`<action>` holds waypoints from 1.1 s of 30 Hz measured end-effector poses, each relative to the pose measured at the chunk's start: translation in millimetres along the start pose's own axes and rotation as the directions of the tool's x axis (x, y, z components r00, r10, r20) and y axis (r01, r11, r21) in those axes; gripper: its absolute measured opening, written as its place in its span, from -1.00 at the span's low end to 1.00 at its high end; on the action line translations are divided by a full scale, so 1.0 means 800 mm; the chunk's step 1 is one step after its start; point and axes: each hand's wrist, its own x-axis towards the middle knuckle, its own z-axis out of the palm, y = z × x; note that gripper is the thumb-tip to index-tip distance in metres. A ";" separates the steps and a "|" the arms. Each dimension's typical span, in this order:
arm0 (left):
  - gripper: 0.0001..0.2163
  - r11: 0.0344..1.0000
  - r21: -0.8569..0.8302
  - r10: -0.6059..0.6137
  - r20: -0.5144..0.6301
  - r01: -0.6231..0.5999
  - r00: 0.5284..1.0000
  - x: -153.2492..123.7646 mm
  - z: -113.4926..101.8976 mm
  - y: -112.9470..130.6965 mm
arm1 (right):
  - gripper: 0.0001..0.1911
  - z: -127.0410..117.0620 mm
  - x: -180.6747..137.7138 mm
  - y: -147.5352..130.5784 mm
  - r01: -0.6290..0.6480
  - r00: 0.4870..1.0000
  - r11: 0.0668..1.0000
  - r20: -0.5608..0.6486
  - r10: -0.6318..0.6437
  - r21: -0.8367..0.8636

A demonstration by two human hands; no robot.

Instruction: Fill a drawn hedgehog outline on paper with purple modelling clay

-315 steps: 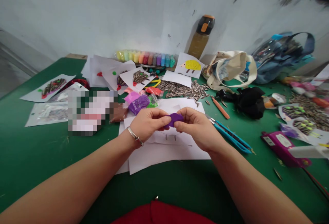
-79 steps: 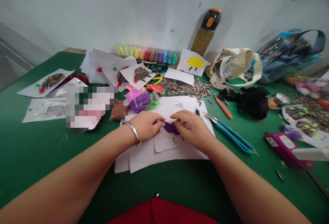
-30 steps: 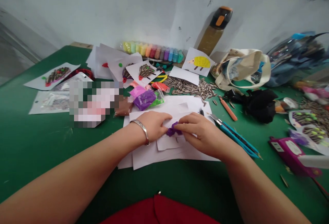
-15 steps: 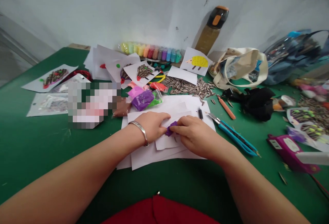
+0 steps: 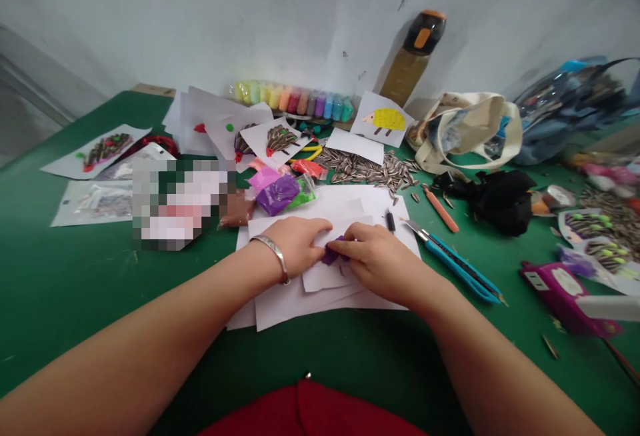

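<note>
A lump of purple clay [image 5: 331,254] lies on a small white paper sheet [image 5: 325,277] in the middle of the green table [image 5: 75,276]. My right hand [image 5: 383,259] presses down on the clay with its fingertips and hides most of it. Flat on the paper just left of the clay rests my left hand [image 5: 295,244], with a silver bracelet at the wrist, and its fingers touch the clay's edge. More white sheets [image 5: 300,303] are stacked under the small one.
Bags of coloured clay [image 5: 278,193] and a heap of sunflower seeds [image 5: 365,169] lie beyond the hands. Blue scissors [image 5: 453,266], an orange pen [image 5: 440,209], a purple glue gun [image 5: 565,293], bags [image 5: 465,129], a bottle [image 5: 413,56] and finished hedgehog pictures [image 5: 383,119] surround the sheets.
Ten seconds ago both hands held the clay up in the air. Since then it came down onto the paper, and my right fingers have spread it flatter and now cover more of it.
</note>
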 end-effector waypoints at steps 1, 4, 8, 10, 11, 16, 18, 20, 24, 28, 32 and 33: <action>-0.61 1.000 -0.003 0.001 0.004 -0.001 1.000 0.000 0.000 -0.001 | -0.55 -0.004 -0.001 0.000 0.006 1.000 0.999 -0.012 -0.005 0.035; -0.59 0.999 -0.020 0.029 0.022 -0.028 0.999 0.001 -0.001 -0.006 | -0.54 -0.011 -0.005 -0.005 0.034 0.999 0.996 -0.027 -0.032 0.085; -0.58 0.998 -0.048 0.041 0.041 -0.039 0.998 0.002 -0.003 -0.011 | -0.56 -0.004 -0.005 -0.012 0.066 0.997 0.998 0.036 -0.067 0.017; -0.59 0.999 -0.045 0.032 0.037 -0.030 0.999 0.002 -0.003 -0.011 | -0.59 0.001 -0.003 -0.012 0.068 0.996 0.997 0.055 -0.067 -0.024; -0.60 0.999 -0.041 0.032 0.032 -0.031 0.999 0.002 -0.003 -0.011 | -0.60 0.002 -0.002 -0.011 0.068 0.996 0.997 0.052 -0.067 -0.030; -0.61 0.999 -0.010 0.050 0.011 -0.049 0.999 0.002 -0.001 -0.006 | -0.54 -0.006 -0.003 -0.007 0.095 0.995 0.991 -0.004 -0.095 0.098; -0.61 0.999 -0.005 0.042 0.007 -0.042 0.999 0.001 0.000 -0.004 | -0.54 -0.009 -0.003 -0.010 0.112 0.994 0.986 0.002 -0.113 0.123; -0.61 0.999 -0.004 0.033 0.006 -0.033 0.999 0.002 -0.001 -0.004 | -0.59 -0.008 -0.002 -0.012 0.126 0.991 0.988 0.038 -0.130 0.093; -0.63 0.999 -0.032 0.025 0.029 -0.024 0.999 0.003 -0.003 -0.006 | -0.64 -0.003 0.000 -0.013 0.131 0.989 0.990 0.061 -0.133 0.044; -0.64 0.999 -0.027 0.024 0.016 -0.023 1.000 0.003 -0.002 -0.007 | -0.58 -0.009 -0.004 -0.007 0.142 0.989 0.979 0.014 -0.146 0.149; -0.63 0.999 -0.016 0.030 0.006 -0.030 1.000 0.003 0.000 -0.006 | -0.59 -0.011 -0.006 -0.006 0.141 0.987 0.983 0.055 -0.148 0.119; -0.62 0.999 -0.017 0.028 0.009 -0.028 1.000 0.003 0.000 -0.006 | -0.60 -0.010 -0.006 -0.006 0.139 0.987 0.987 0.069 -0.145 0.086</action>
